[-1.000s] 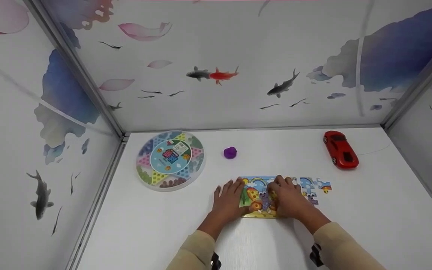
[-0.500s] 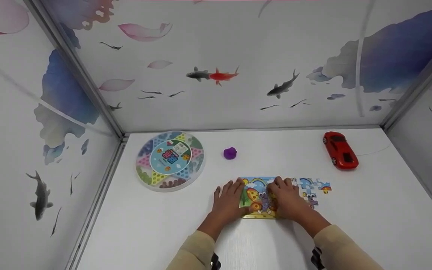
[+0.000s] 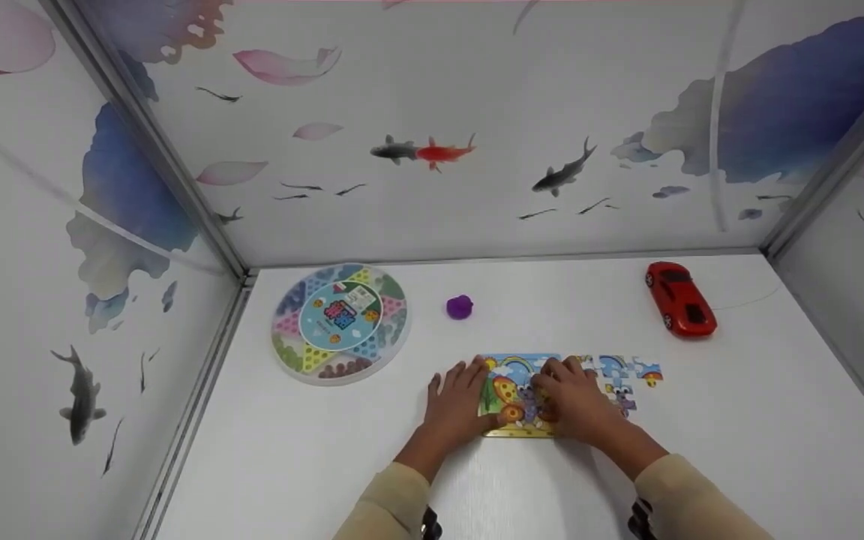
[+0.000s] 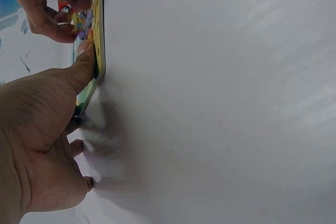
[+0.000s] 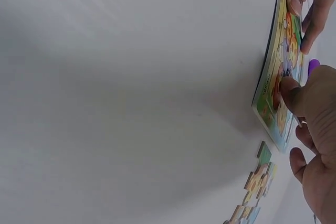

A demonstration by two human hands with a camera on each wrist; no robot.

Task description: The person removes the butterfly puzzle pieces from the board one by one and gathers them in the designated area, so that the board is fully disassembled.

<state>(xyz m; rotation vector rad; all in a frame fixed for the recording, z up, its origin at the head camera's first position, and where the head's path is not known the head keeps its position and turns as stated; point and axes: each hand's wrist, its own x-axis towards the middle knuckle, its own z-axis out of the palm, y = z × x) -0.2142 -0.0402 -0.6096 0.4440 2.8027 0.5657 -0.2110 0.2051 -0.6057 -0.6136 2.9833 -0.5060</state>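
A jigsaw puzzle (image 3: 511,427) with a butterfly and rainbow picture lies in its flat board on the table. My left hand (image 3: 456,405) rests at the board's left edge, fingers spread and its thumb pressing on the picture near the front edge. Over the right half of the picture, my right hand (image 3: 580,397) bends its fingers down. In the left wrist view its thumb and fingers pinch a small puzzle piece (image 4: 79,23) close over the board. The right hand covers much of the board's right side in the head view.
Several loose puzzle pieces (image 3: 615,366) lie right of the board, some partly behind the right hand. Farther back are a round Chinese checkers set (image 3: 340,324), a small purple toy (image 3: 460,307) and a red toy car (image 3: 679,299). Printed walls enclose the white table (image 3: 312,465).
My right hand has shifted slightly, its fingertips a little lower over the picture and its wrist a little to the right. My left hand stays where it was.
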